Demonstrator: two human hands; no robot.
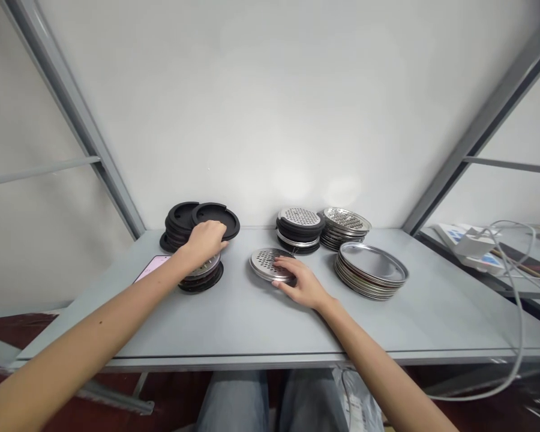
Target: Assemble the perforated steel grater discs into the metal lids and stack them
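Black lid [212, 214] was pinched by left hand [207, 240] | right hand [303, 285] clasped perforated disc [265, 263] lying between, seemingly for steadiness | hands were apart

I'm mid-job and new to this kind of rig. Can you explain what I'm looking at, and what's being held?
There is no machine here: you see a person's own two bare hands. The single picture comes from a camera worn on their head, looking forward and down.

On the grey table, the left hand is at the near rim of a black disc; whether it grips firmly is hard to tell. The right hand rests with fingers spread on a perforated metal disc.

Around them are a black stack at the back left, a mixed stack and a grater-like stack at the back, and plain metal discs at the right. A phone-like device lies partly behind the left forearm.
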